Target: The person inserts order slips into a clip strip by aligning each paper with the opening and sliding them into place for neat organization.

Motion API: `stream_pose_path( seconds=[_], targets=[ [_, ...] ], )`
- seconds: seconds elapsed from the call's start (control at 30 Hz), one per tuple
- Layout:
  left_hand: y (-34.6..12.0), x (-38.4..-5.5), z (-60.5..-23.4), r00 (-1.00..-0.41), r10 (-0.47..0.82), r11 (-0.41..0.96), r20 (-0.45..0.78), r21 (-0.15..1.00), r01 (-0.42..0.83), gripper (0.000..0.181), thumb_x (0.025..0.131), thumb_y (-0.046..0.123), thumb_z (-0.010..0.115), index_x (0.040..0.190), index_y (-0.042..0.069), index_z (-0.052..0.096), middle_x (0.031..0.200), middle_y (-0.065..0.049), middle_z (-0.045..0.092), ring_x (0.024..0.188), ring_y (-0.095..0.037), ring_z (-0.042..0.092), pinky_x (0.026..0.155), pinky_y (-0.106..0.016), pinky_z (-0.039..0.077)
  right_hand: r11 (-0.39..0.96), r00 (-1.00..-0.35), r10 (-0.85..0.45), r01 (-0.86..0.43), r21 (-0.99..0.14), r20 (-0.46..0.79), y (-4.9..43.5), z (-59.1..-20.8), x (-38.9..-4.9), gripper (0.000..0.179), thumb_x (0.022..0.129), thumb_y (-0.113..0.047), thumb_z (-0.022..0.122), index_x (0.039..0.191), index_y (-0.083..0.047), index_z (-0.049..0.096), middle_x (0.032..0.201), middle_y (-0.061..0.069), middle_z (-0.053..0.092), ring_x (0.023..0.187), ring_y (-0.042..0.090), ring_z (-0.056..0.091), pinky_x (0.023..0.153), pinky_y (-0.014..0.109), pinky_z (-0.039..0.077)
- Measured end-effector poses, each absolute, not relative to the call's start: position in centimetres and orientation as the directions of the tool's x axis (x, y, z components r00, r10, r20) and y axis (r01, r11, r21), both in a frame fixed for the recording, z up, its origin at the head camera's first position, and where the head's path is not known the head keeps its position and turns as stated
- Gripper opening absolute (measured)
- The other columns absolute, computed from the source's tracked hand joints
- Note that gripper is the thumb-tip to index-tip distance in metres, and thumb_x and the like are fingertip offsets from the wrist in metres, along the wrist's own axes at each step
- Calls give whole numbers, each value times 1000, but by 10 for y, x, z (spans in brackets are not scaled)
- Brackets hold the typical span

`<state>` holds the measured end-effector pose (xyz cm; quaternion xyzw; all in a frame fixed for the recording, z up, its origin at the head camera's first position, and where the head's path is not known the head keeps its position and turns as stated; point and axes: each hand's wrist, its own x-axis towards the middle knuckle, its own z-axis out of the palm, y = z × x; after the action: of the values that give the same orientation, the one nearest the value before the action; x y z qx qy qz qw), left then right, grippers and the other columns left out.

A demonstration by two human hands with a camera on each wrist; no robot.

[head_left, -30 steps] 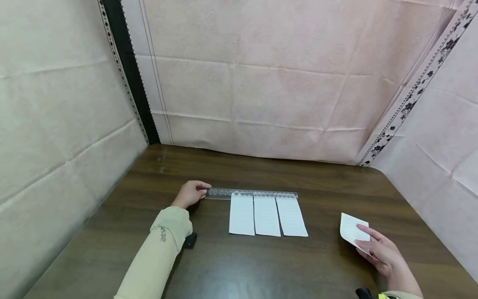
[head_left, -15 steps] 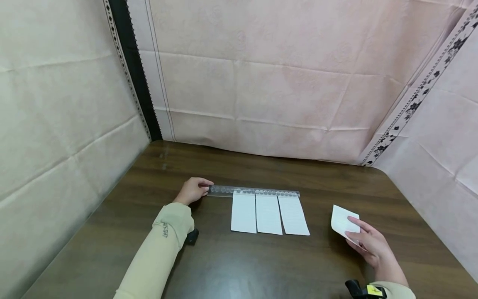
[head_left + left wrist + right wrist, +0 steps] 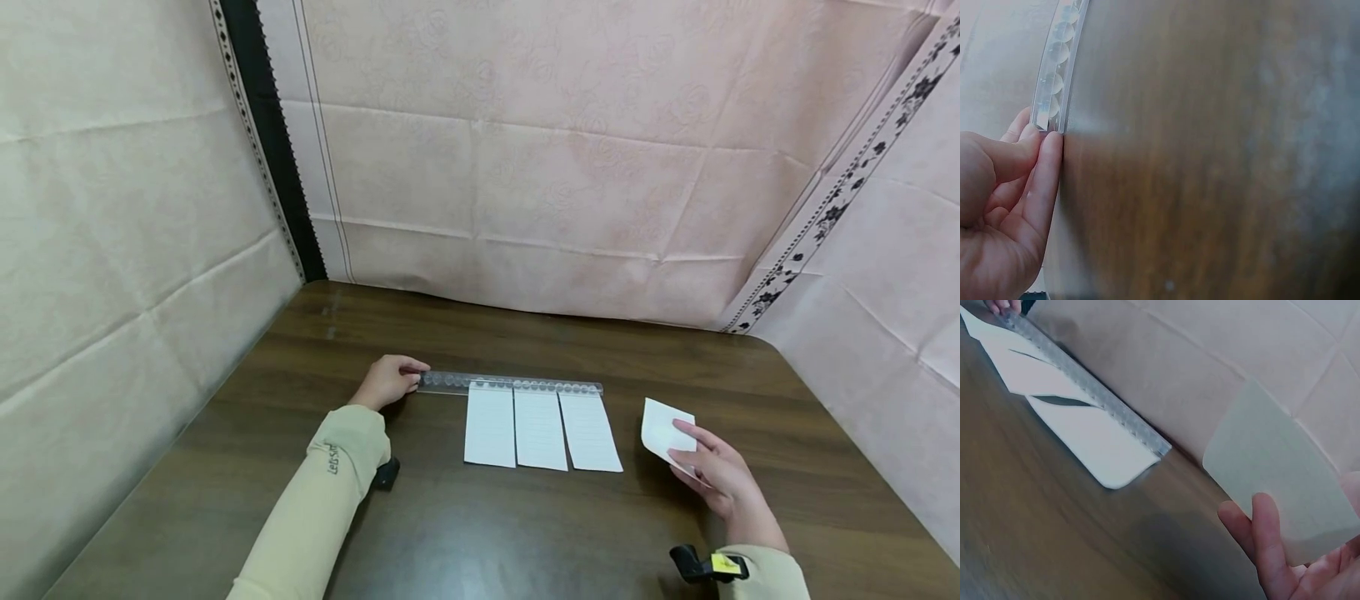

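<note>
A clear plastic strip (image 3: 442, 381) with a row of round discs inside lies across the table. Its left end is pinched between the thumb and fingers of my left hand (image 3: 384, 383); the left wrist view shows this hand (image 3: 1016, 194) up close. Three white lined paper slips (image 3: 542, 433) hang side by side toward me, their top edges at the strip. To the right, my right hand (image 3: 723, 479) holds another white paper slip (image 3: 663, 429) above the table, apart from the strip. In the right wrist view this slip (image 3: 1279, 469) stands tilted between thumb and fingers.
The dark wood table (image 3: 450, 533) is bounded at the back by a pale cloth (image 3: 525, 208) and at the left and right by further hung cloths. A black wrist device (image 3: 705, 567) with a yellow patch sits at my right wrist.
My right hand has moved left with the paper slip, nearer to the three slips. My left hand still pinches the end of the strip. The head view has shifted slightly.
</note>
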<state>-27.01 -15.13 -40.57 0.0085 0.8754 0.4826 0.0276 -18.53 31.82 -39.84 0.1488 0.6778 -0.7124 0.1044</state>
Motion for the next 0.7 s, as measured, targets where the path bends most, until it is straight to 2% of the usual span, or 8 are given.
stream_pose_path(
  seconds=[0.1,0.27,0.37,0.43,0.6,0.7],
  targets=[
    [-151,-271,-406,-998,38,531,-45,847,-18,20,91,-1,56,105,3,69,104,-12,65,85,-15,61,74,-27,52,-54,-937,45,345,-937,-347,312,-397,-187,38,81,-1,70,100,-33,65,133,12,31,86,13,52,81,29,50],
    [-151,-273,-408,-998,21,539,-60,841,-39,21,91,0,56,108,3,69,108,-12,64,87,-16,60,76,-27,51,-62,-939,49,338,-939,-341,301,-395,-191,39,81,-2,70,108,-29,64,118,3,47,87,15,52,82,30,50],
    [-151,-274,-409,-998,20,543,-55,839,-36,21,91,0,56,108,2,68,108,-13,64,86,-15,60,75,-27,51,-66,-938,52,338,-939,-342,294,-395,-194,39,82,-2,70,112,-26,64,110,-2,51,86,15,53,81,30,50],
    [-151,-273,-409,-998,19,543,-53,839,-34,21,91,0,56,108,2,68,107,-13,64,86,-15,60,75,-27,51,-66,-938,51,339,-938,-343,289,-394,-196,41,82,-1,69,115,-24,63,113,1,51,86,15,54,81,31,50],
    [-151,-273,-409,-999,17,547,-48,837,-31,21,91,-1,57,107,3,69,108,-13,64,85,-16,59,75,-27,52,-55,-936,49,345,-937,-348,279,-393,-199,50,83,-1,68,128,-17,55,134,11,38,88,16,53,82,31,50],
    [-150,-273,-409,-999,13,546,-53,837,-37,21,90,-1,57,107,3,69,108,-13,63,85,-16,59,75,-27,52,-55,-939,39,341,-939,-343,274,-394,-200,53,83,0,67,132,-14,52,128,8,45,87,15,54,81,31,50]
  ],
)
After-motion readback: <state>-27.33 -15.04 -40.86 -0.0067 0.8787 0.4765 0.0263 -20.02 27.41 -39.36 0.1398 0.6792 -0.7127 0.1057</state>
